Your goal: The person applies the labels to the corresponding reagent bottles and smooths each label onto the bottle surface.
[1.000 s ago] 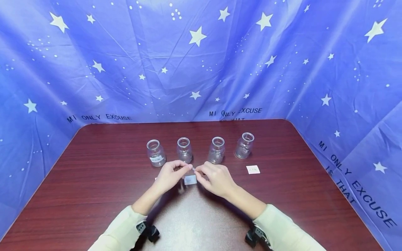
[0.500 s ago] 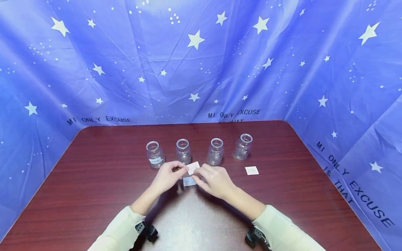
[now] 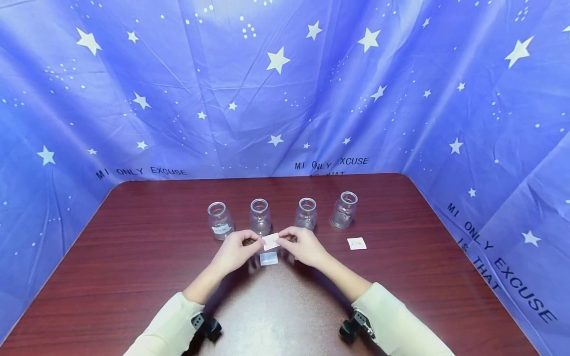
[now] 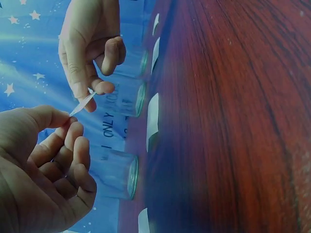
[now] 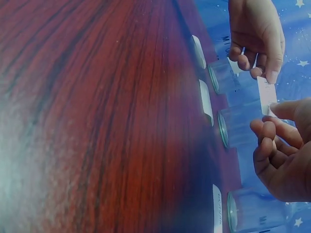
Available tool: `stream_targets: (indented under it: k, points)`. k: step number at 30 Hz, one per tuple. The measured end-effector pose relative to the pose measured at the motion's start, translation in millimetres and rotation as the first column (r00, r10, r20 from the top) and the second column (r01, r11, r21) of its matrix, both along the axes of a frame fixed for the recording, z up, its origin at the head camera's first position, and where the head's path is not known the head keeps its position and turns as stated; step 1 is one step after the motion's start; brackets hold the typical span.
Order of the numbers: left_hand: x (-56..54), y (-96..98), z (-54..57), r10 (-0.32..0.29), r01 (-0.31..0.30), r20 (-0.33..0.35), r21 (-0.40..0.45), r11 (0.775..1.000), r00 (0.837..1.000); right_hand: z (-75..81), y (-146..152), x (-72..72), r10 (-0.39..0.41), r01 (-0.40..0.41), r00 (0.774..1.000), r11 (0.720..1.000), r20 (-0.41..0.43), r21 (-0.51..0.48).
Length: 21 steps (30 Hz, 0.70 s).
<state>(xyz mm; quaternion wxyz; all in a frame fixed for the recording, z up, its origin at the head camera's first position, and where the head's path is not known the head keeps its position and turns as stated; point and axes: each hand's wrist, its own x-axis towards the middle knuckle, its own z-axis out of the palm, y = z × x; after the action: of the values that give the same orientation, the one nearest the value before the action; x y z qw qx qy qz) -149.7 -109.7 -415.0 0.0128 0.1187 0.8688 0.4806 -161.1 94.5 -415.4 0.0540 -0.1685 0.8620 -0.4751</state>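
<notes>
Both hands pinch a small white label [image 3: 270, 241] with handwriting on it, stretched between them above the table. My left hand [image 3: 237, 251] holds its left end between thumb and fingertips; my right hand [image 3: 306, 245] holds the right end. In the right wrist view the label [image 5: 266, 94] shows its written face, while the left wrist view catches it nearly edge-on. Just behind the hands stands a glass jar [image 3: 260, 216], without a lid. Below the held label lies a pale bluish slip [image 3: 269, 258]. The leftmost jar [image 3: 219, 217] bears a white label [image 3: 221, 229] on its front.
Two more glass jars stand to the right, one [image 3: 306, 214] behind my right hand and one [image 3: 344, 210] farther right. A white written label [image 3: 356, 243] lies before the latter. A starry blue curtain [image 3: 276, 99] hangs behind the brown table [image 3: 133, 277].
The held label has turned from edge-on to show its written face and come down slightly. My right hand has shifted its fingers to the label's right end.
</notes>
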Motion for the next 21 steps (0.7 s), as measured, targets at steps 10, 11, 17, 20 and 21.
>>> stream_targets:
  k: [10,11,17,20,21]
  points:
    - [-4.3,-4.3,-3.1,0.01,-0.011,-0.055,-0.018,1.0,0.998,-1.2,-5.5,-6.5,-0.009,0.009,1.0,1.0,0.009,-0.024]
    - [-4.7,-4.5,-3.6,0.014,-0.015,-0.058,-0.018,1.0,0.998,-1.2,-6.1,-7.1,-0.009,0.009,1.0,1.0,-0.008,-0.02]
    - [-6.3,-4.9,-5.3,0.07,-0.074,-0.063,-0.068,0.995,0.996,-3.2,-9.7,-10.4,-0.018,0.024,0.994,0.998,-0.111,0.053]
    - [-7.0,-4.4,-4.7,0.105,-0.113,-0.067,-0.125,0.986,0.992,-3.8,-11.9,-12.1,-0.016,0.028,0.99,0.996,-0.139,0.085]
    - [-7.4,-4.0,-4.1,0.114,-0.123,-0.068,-0.142,0.982,0.991,-3.9,-12.7,-12.7,-0.014,0.028,0.989,0.995,-0.15,0.095]
